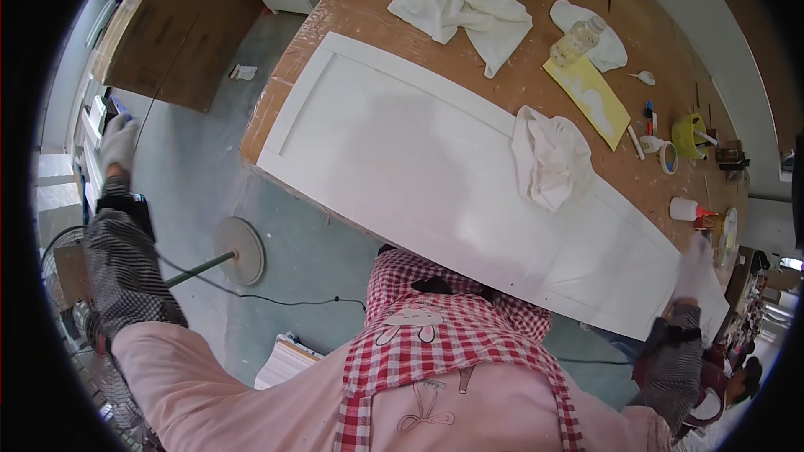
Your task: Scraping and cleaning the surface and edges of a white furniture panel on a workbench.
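A long white framed panel [394, 142], like a cabinet door, lies on the brown-covered table [289, 59] in front of me. A crumpled white cloth [548, 159] rests on the panel's far edge. My left hand [120, 142], in a whitish glove, is raised at the far left, beside a rack of upright boards [90, 138]. Its fingers are too small to read, and any hold on a board is unclear. My right hand [692, 269], also pale-gloved, is beside the panel's right end, close to a white piece [713, 305]. Motion smears its fingers.
Behind the panel are a white cloth heap [465, 0], a clear bottle [578, 40], a yellow sheet [590, 100], a tape roll [667, 157], a yellow-green cup [688, 136] and a red-tipped bottle [685, 209]. A round-based stand [240, 251] and a cable [293, 301] are on the floor.
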`<state>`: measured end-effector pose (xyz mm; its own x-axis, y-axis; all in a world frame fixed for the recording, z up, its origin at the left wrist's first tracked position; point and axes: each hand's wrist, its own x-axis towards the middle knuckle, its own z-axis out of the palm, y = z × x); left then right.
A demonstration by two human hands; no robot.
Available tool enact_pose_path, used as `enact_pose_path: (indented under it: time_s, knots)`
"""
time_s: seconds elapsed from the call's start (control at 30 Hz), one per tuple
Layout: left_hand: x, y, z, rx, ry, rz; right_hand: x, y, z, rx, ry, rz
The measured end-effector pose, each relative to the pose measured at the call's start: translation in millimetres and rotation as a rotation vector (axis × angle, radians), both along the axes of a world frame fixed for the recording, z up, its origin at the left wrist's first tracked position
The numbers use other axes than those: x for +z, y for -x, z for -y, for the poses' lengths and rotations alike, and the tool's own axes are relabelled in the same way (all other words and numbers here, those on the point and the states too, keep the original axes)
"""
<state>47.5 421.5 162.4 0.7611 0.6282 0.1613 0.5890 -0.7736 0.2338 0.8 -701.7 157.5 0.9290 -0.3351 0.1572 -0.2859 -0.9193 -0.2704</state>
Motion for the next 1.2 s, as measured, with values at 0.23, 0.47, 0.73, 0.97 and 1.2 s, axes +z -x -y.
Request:
enact_pose_path:
  time_s: [0.23, 0.47, 0.73, 0.97, 1.2]
  knots:
    - [-120.1, -1.9, 426.7, -0.291, 0.969, 0.374, -72.2, -58.9, -336.9, 0.705, -0.647, -0.295]
    - [-165.8, 17.7, 483.6, -0.234, 0.985, 0.506, -130.8, -52.9, -372.9, 0.996, -0.839, -0.29]
    - [-163.5, 15.0, 487.0, -0.208, 0.744, 0.426, -130.0, -145.4, -313.6, 0.725, -0.473, 0.404]
    - [-163.7, 3.6, 492.2, -0.236, 0.463, 0.418, -183.8, -138.1, -306.1, 0.64, -1.293, 0.285]
    - [-152.8, 12.1, 494.8, -0.192, 0.331, 0.396, -185.7, -125.7, -320.8, 0.698, -1.182, 0.084]
